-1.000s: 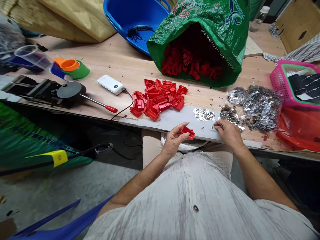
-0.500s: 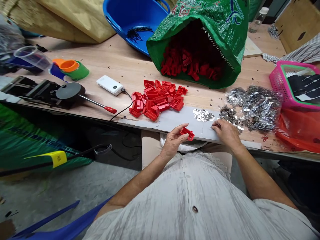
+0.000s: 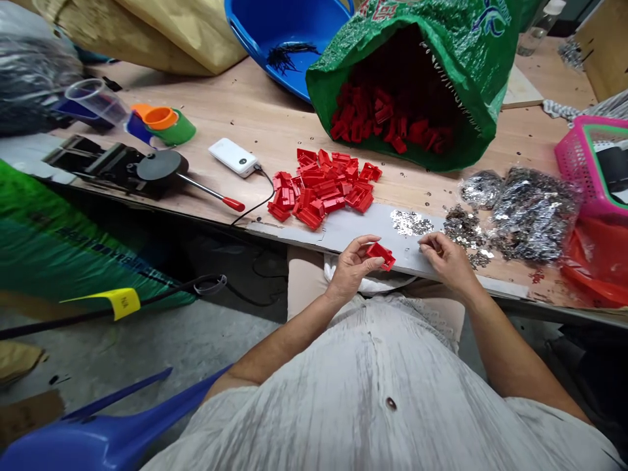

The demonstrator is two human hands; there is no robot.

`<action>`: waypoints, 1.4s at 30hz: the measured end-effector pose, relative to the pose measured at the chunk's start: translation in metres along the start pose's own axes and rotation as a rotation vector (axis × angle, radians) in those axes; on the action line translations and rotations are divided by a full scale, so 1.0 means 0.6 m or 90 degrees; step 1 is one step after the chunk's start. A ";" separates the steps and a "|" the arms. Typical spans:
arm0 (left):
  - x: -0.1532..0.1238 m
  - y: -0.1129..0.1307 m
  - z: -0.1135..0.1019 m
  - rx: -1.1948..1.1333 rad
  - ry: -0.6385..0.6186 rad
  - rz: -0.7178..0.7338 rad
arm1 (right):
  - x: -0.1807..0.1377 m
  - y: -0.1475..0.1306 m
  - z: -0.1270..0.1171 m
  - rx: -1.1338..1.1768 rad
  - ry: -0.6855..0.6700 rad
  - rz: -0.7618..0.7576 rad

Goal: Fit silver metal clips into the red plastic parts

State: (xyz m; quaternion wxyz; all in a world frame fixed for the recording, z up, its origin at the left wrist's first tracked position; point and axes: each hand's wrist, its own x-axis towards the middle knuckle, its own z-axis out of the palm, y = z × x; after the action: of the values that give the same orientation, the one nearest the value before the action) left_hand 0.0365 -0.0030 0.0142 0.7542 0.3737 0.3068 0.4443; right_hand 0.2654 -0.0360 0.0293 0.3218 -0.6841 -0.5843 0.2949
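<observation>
In my left hand point(image 3: 354, 267) I hold a red plastic housing point(image 3: 381, 256) between thumb and fingers, its hollow side facing up, just over the table's front edge. My right hand point(image 3: 445, 258) is pinched closed above the grey board point(image 3: 350, 229); whatever is between its fingertips is too small to name. Close to that hand are a patch of shiny flat metal pieces point(image 3: 411, 223) and a darker pile of metal pieces point(image 3: 464, 226). Beyond my left hand lies a heap of red plastic housings point(image 3: 324, 186).
A green sack point(image 3: 471, 147) full of red housings lies open behind the heap. To the left are a white power bank point(image 3: 233, 157) with a cable and a lever press point(image 3: 161, 167). A clear bag of metal parts point(image 3: 534, 212) and a pink basket point(image 3: 569, 157) stand right.
The camera view has turned slightly, so everything sits a little further right. My left hand still holds the red housing, now tipped a bit differently; my right hand stays pinched near the metal pieces.
</observation>
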 end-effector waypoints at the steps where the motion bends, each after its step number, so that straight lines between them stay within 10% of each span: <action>1: 0.001 0.000 0.001 0.011 0.001 0.007 | -0.004 -0.008 0.001 0.061 -0.033 0.000; 6: 0.000 0.000 0.008 0.072 0.011 0.008 | -0.025 -0.054 0.015 0.264 -0.167 0.032; 23: 0.001 0.004 0.021 -0.067 -0.014 -0.073 | -0.038 -0.071 0.034 0.378 -0.172 0.109; 36: 0.002 -0.003 0.027 -0.005 -0.041 -0.011 | -0.039 -0.060 0.029 0.280 -0.127 0.042; 42: 0.032 -0.001 -0.011 0.176 -0.107 0.069 | -0.028 -0.034 0.025 0.000 -0.082 -0.069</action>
State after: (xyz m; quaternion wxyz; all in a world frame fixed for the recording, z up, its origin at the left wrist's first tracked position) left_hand 0.0395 0.0157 0.0076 0.6938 0.5254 0.2803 0.4050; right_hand 0.2392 -0.0487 0.0365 0.2992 -0.6309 -0.6399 0.3208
